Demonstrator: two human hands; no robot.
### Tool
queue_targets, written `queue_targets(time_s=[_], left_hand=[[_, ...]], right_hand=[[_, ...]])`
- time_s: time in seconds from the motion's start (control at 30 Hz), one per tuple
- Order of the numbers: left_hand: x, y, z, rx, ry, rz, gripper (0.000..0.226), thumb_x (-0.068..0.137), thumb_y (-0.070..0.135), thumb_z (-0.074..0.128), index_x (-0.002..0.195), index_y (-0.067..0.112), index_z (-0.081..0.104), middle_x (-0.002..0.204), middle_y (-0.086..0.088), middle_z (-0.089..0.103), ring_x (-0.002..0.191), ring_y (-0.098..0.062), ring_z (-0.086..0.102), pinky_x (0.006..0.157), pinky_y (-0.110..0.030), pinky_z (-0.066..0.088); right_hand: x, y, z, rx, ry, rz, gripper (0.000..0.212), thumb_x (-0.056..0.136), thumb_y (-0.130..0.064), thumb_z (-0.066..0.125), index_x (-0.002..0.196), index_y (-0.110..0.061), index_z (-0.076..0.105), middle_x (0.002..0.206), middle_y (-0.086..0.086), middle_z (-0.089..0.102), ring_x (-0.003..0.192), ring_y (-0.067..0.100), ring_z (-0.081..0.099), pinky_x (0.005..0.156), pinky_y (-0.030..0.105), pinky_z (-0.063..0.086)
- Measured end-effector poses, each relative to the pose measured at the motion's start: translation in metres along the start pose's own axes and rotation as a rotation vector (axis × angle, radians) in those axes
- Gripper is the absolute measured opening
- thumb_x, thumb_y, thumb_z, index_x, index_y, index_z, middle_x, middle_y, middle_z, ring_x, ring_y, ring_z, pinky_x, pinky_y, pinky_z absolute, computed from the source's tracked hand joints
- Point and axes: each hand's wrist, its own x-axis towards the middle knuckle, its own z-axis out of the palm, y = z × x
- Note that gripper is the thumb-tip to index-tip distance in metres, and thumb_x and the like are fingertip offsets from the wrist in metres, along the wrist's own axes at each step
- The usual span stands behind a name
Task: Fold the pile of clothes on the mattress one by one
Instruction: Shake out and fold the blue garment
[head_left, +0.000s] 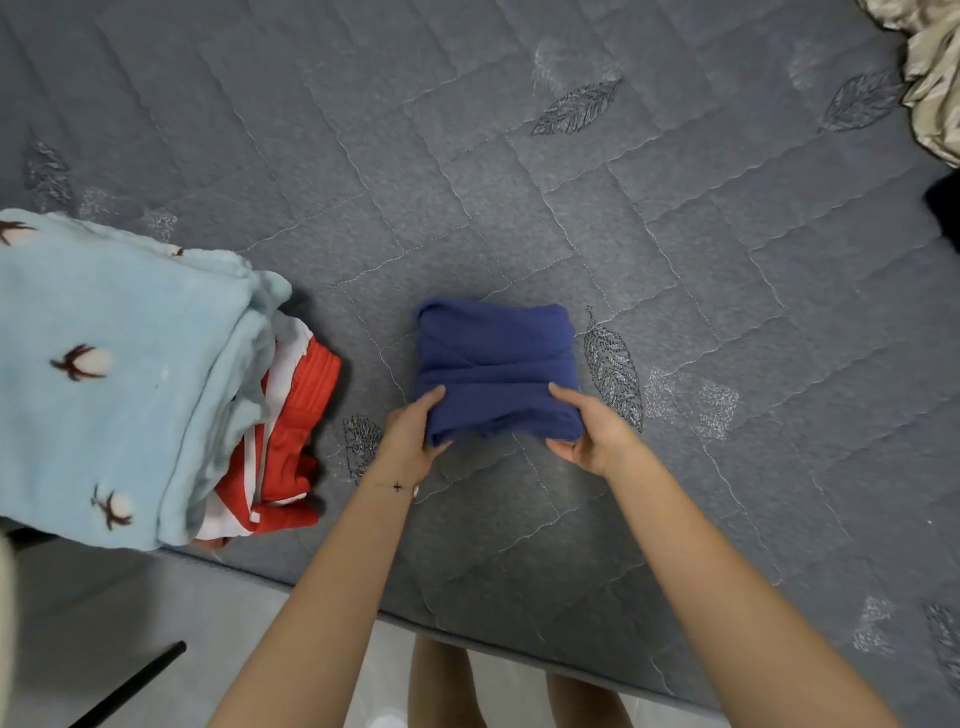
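Note:
A dark blue garment (496, 353), folded into a small square, lies on the grey quilted mattress (571, 208) near its front edge. My left hand (413, 431) grips its near left corner, thumb on top and fingers under the edge. My right hand (592, 431) grips the near right corner the same way. At the left edge sits a stack of folded clothes: a light blue fleece piece (114, 374) with small brown prints on top, and a red and white garment (283, 436) below it.
Crumpled beige fabric (930, 78) lies at the far right corner of the mattress, with a dark item (945, 208) at the right edge. Below the mattress edge is pale floor (104, 623) with a thin black rod (130, 686). My legs show below.

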Motion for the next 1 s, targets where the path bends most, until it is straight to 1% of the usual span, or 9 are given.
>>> queue_targets(time_s=[0.1,0.2,0.3,0.4,0.5,0.63,0.73,0.8,1.0], left_hand=[[-0.002,0.015,0.020,-0.279,-0.028,0.012,0.024,0.102,0.027,0.045,0.114,0.010,0.057,0.100,-0.008,0.066,0.086,-0.017,0.065,0.059,-0.023,0.058],[-0.001,0.020,0.032,-0.309,-0.012,0.138,0.028,0.106,0.023,0.036,0.127,0.006,0.042,0.107,-0.018,0.063,0.089,-0.024,0.067,0.068,-0.028,0.059],[0.005,0.012,0.033,0.173,0.141,0.481,0.026,0.100,0.008,0.046,0.125,0.011,0.037,0.113,-0.016,0.060,0.094,-0.019,0.063,0.084,-0.034,0.057],[0.023,0.008,0.026,0.764,0.345,0.698,0.053,0.085,0.011,0.070,0.130,0.005,0.044,0.124,-0.016,0.053,0.113,-0.026,0.050,0.102,-0.045,0.041],[0.038,0.014,0.025,0.788,0.311,0.547,0.069,0.076,0.024,0.081,0.129,0.002,0.044,0.126,-0.013,0.053,0.115,-0.026,0.053,0.100,-0.039,0.045],[0.049,0.018,0.030,0.662,0.204,0.404,0.066,0.077,0.025,0.081,0.126,0.003,0.042,0.111,0.001,0.052,0.092,-0.007,0.054,0.070,-0.009,0.046],[0.054,0.021,0.030,0.616,0.138,0.328,0.054,0.079,0.022,0.080,0.120,0.003,0.051,0.110,0.000,0.058,0.096,-0.012,0.059,0.078,-0.019,0.047],[0.052,0.026,0.026,0.560,0.059,0.272,0.034,0.081,0.020,0.078,0.107,0.010,0.061,0.107,-0.001,0.064,0.089,-0.009,0.062,0.071,-0.015,0.051],[-0.007,0.043,0.016,0.297,-0.171,0.167,0.039,0.088,0.013,0.069,0.125,0.006,0.060,0.120,-0.010,0.067,0.108,-0.021,0.065,0.083,-0.031,0.056]], right_hand=[[-0.001,-0.018,0.018,0.358,-0.058,-0.052,0.021,0.098,-0.032,0.051,0.089,-0.015,0.059,0.064,0.004,0.071,0.056,0.016,0.069,0.055,0.025,0.058],[0.003,-0.029,0.026,0.379,-0.066,-0.198,0.028,0.102,-0.036,0.041,0.098,-0.012,0.056,0.087,0.005,0.071,0.079,0.019,0.068,0.071,0.031,0.056],[0.014,-0.027,0.027,-0.015,0.174,-0.431,0.019,0.096,-0.020,0.057,0.113,-0.010,0.056,0.090,-0.001,0.061,0.090,0.016,0.057,0.077,0.023,0.048],[0.028,-0.024,0.020,-0.550,0.485,-0.588,0.053,0.083,-0.024,0.074,0.128,-0.007,0.052,0.117,0.008,0.056,0.117,0.024,0.049,0.103,0.033,0.039],[0.038,-0.027,0.018,-0.510,0.370,-0.552,0.077,0.079,-0.028,0.078,0.140,-0.004,0.038,0.136,0.011,0.049,0.126,0.025,0.047,0.109,0.038,0.037],[0.045,-0.033,0.023,-0.374,0.295,-0.465,0.067,0.080,-0.032,0.078,0.129,-0.005,0.041,0.121,0.006,0.056,0.101,0.016,0.057,0.087,0.027,0.047],[0.047,-0.039,0.023,-0.257,0.211,-0.383,0.045,0.081,-0.031,0.077,0.112,-0.010,0.052,0.101,0.000,0.062,0.082,0.008,0.059,0.067,0.018,0.047],[0.043,-0.040,0.022,-0.204,0.131,-0.345,0.029,0.083,-0.027,0.075,0.104,-0.014,0.060,0.094,-0.002,0.067,0.079,0.007,0.062,0.059,0.015,0.048],[-0.016,-0.043,0.019,-0.193,0.019,-0.310,0.030,0.085,-0.021,0.070,0.113,-0.011,0.066,0.108,0.007,0.071,0.095,0.019,0.067,0.086,0.032,0.052]])
